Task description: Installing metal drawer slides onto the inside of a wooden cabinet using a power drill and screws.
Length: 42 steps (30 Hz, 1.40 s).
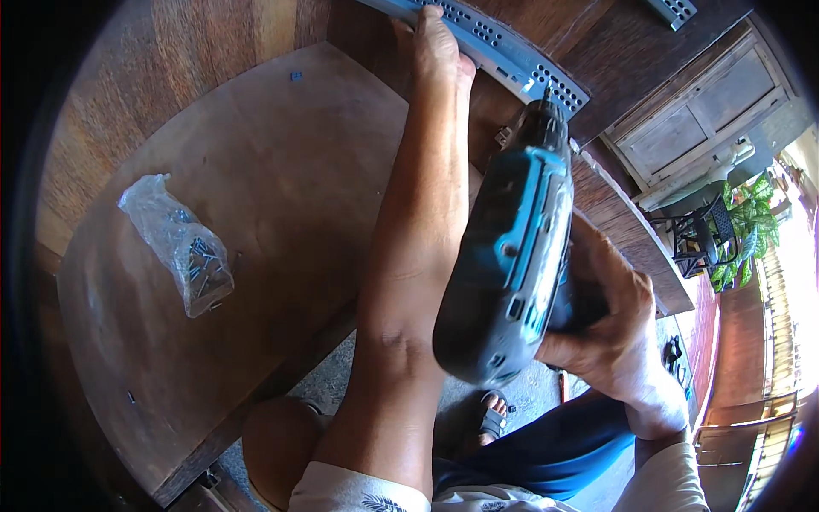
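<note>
A: What is hidden or hard to make out?

B: The drill (512,256) fills the middle, and its blue and dark grey body covers most of the right hand (610,337). Only the knuckles and wrist show behind the handle. That grip is wrapped tight around the handle. The tip of the drill is hard to see against the dark wood. The fingers of the left hand (435,47) run to the top edge, partly cut off.

A: And the left hand itself?

B: It lies flat, fingers together, pressing on a grey metal rail (499,47) with rows of small holes. It holds nothing. The rail sits just above the drill's nose and runs out of view at the top.

A: Where is the drill?

B: In the air, nose pointing up toward the rail's near end, beside the left forearm.

A: Anything else?

B: Left of the drill, a clear plastic bag (183,243) of small screws lies on the brown wooden bench (281,179). Below the drill, a foot in a sandal (495,420) shows on the floor.
</note>
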Available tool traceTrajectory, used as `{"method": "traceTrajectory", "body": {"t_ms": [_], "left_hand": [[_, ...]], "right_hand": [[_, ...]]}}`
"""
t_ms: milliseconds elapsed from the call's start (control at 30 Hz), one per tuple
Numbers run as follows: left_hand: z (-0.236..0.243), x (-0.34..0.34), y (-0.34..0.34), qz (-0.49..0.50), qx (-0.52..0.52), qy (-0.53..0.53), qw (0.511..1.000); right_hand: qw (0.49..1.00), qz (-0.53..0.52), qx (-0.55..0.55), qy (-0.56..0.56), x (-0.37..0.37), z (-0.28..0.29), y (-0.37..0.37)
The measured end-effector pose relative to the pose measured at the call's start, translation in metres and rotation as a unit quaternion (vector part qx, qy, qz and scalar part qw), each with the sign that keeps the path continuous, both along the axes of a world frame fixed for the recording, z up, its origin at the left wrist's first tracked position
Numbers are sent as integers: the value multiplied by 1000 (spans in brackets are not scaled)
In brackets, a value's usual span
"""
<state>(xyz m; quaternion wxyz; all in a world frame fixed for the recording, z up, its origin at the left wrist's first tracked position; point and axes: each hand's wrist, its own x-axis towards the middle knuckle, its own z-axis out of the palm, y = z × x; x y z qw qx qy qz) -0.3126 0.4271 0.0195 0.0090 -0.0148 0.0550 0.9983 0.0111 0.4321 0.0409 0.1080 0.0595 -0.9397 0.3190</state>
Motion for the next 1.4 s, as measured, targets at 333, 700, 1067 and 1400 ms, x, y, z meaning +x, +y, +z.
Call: {"method": "traceTrajectory", "body": {"t_ms": [333,700,1067,1400], "left_hand": [[8,6,2,22,3,-45,999],[-31,-56,36,110,121,-9,986],[-28,0,0,-47,-3,92,995],[-23,0,1,-50,-30,59,997]], "right_hand": [[999,-32,-35,-19,-6,-5,6],[998,20,53,-17,7,-12,2],[991,87,95,-41,29,-18,1],[991,93,78,-56,29,-22,1]]}}
